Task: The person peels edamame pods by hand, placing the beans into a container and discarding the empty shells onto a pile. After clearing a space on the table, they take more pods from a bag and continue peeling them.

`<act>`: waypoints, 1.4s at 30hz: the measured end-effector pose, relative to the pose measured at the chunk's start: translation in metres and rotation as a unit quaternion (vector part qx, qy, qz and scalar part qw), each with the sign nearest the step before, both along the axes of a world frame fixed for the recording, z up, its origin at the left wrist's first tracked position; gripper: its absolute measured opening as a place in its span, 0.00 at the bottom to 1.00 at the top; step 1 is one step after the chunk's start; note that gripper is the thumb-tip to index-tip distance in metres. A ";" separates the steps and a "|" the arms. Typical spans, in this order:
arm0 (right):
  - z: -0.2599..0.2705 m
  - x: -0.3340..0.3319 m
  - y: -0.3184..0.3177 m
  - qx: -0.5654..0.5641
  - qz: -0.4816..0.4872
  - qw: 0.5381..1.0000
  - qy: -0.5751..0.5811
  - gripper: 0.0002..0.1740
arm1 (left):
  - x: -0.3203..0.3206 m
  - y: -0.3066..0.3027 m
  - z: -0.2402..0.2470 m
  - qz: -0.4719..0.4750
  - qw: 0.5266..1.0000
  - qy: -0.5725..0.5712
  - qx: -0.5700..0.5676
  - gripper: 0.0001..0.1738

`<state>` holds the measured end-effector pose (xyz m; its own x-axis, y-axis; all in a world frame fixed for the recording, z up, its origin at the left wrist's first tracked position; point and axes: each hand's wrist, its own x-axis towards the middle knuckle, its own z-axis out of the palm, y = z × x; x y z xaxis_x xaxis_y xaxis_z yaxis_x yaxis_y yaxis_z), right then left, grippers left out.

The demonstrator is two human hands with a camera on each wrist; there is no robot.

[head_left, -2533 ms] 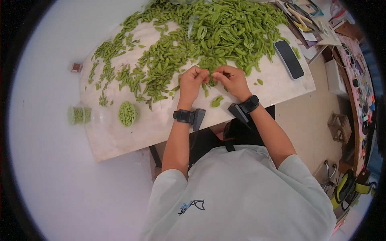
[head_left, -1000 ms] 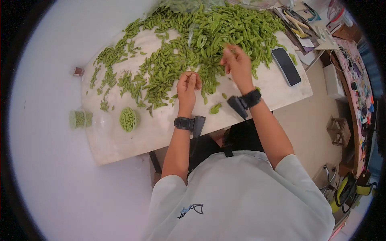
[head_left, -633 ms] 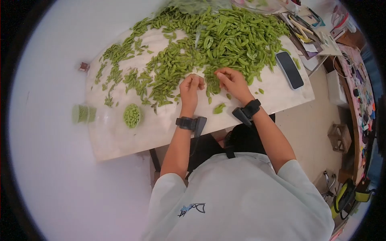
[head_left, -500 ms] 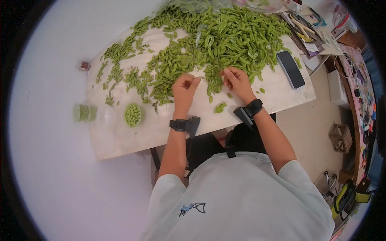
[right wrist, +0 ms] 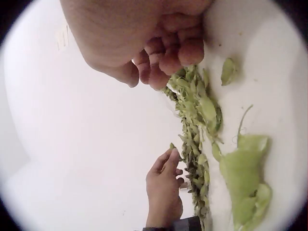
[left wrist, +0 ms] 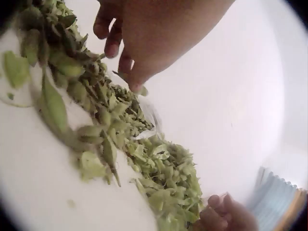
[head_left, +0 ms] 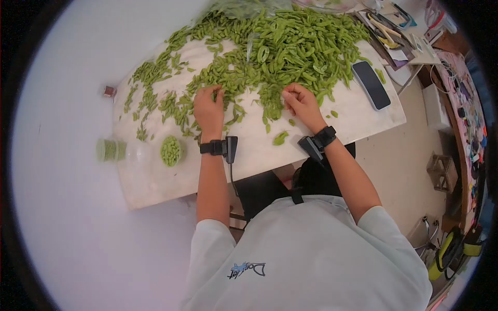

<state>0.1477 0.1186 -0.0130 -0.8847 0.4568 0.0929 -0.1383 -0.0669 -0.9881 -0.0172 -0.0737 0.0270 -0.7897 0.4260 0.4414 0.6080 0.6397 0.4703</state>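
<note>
Green soybean pods (head_left: 311, 46) lie heaped across the white table (head_left: 150, 192). My left hand (head_left: 209, 108) is over the front edge of the scattered pods at left. Between its thumb and fingertips it pinches a small green pod (right wrist: 172, 146), whose tip shows past the thumb in the left wrist view. My right hand (head_left: 303, 105) is at the front of the main heap, its fingers (right wrist: 190, 50) curled towards the thumb; nothing shows between them. Below it lies a flattened green pod piece (head_left: 280, 138), large in the right wrist view.
A round container of shelled beans (head_left: 171, 150) stands front left. Beside it are a clear empty-looking cup (head_left: 139, 150) and a tub of green contents (head_left: 108, 150). A phone (head_left: 371, 85) lies at right, near tools on a board (head_left: 386, 39). Clear plastic (head_left: 254, 8) edges the heap.
My hands were together near the middle; the right then reached onto the heap and came back. My left hand has since moved left to the scattered pods, where it now pinches one.
</note>
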 end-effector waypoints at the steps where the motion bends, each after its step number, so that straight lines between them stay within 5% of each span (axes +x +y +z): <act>1: 0.001 0.000 0.000 -0.001 0.002 1.000 -0.005 0.10 | 0.006 0.001 0.008 -0.021 0.998 -0.033 0.041 0.08; 8: 0.011 0.004 -0.003 0.042 0.049 0.997 -0.037 0.17 | 0.060 0.037 0.005 -0.265 0.944 -0.167 0.101 0.12; 20: 0.007 0.003 0.001 0.043 0.066 0.996 -0.044 0.19 | 0.060 0.051 -0.035 -0.295 0.888 -0.243 0.257 0.09; 27: 0.008 0.004 0.005 0.039 0.087 0.992 -0.088 0.19 | 0.070 0.051 -0.023 -0.264 0.902 -0.267 0.215 0.08; 36: 0.001 0.004 0.002 0.178 0.023 0.983 -0.032 0.12 | 0.065 0.049 -0.041 -0.271 0.889 -0.298 0.217 0.06; 42: -0.001 0.002 -0.004 0.078 -0.046 0.995 -0.031 0.14 | 0.067 0.054 -0.036 -0.278 0.881 -0.324 0.203 0.07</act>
<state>0.1497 0.1142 -0.0137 -0.8465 0.5197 0.1153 -0.0747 0.0985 -0.9923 0.0494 -0.0200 -0.0094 -0.6511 0.7373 0.1800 0.2943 0.0267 0.9553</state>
